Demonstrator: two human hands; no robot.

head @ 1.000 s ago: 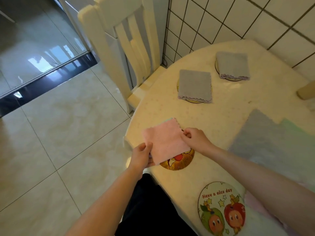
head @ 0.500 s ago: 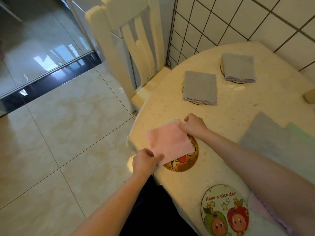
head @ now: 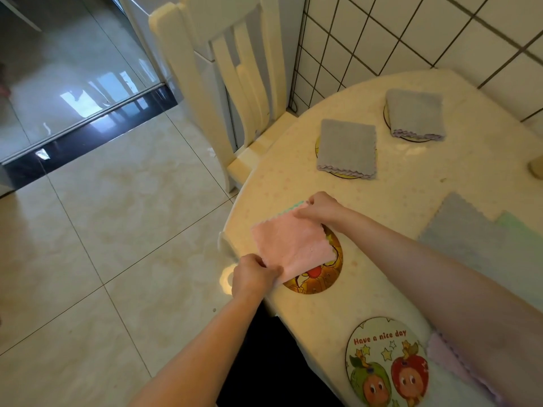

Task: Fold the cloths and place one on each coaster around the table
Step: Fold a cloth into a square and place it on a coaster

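Left hand [head: 254, 276]: pinches pink cloth [head: 291, 245] near corner, keeping fold flat.
Right hand [head: 321, 208]: pinches far corner, aligning over coaster [head: 316, 274].

Cream chair [head: 235, 92] against a white tiled wall [head: 411, 33]; glossy beige floor tiles [head: 111, 230].

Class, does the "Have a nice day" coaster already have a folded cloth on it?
No: the "Have a nice day" coaster lies bare, its picture uncovered.

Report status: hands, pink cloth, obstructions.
Left hand and right hand pinch opposite corners of folded pink cloth. Cloth partly over cartoon coaster. Nothing in the way.
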